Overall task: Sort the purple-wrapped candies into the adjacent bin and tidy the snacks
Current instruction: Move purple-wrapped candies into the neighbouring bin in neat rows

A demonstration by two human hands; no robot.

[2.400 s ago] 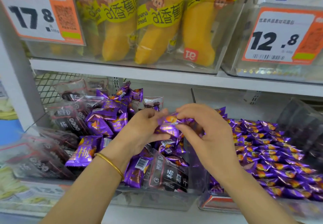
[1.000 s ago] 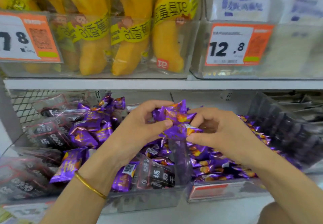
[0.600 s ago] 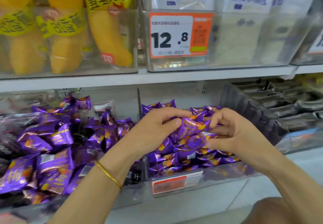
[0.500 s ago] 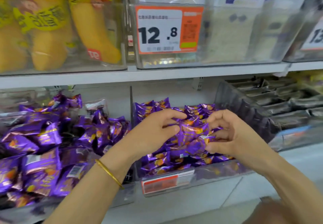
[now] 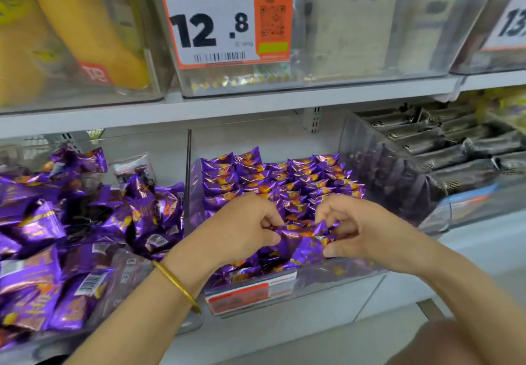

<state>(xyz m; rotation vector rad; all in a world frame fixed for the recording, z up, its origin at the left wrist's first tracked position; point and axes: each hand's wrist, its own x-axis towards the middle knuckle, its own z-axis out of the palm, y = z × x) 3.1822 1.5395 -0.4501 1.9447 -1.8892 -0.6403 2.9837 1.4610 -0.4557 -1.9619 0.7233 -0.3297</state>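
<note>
- The left hand (image 5: 242,228) has its fingers curled and pinches the left end of a small bunch of purple candies (image 5: 301,236), thumb low and fingertips on top
- The right hand (image 5: 367,231) pinches the right end of the same bunch, thumb underneath and fingers bent over it
- The bunch hangs between the two hands, low over the front part of the middle bin (image 5: 327,278), just above the sweets lying there
- The middle bin is clear plastic, with neat rows of small purple sweets (image 5: 284,182) toward its back and a red and white label (image 5: 242,296) on its front wall
- The left bin (image 5: 191,323), just beside it, holds a loose heap of larger purple packets (image 5: 37,222) with some dark ones mixed in
- A gold bracelet (image 5: 176,285) sits on the left wrist
- To the right, a tilted clear bin (image 5: 378,162) holds dark grey packets (image 5: 461,148)
- On the shelf (image 5: 256,105) above, a price tag (image 5: 225,20) reads 12.8, with yellow packs (image 5: 94,31) to its left
</note>
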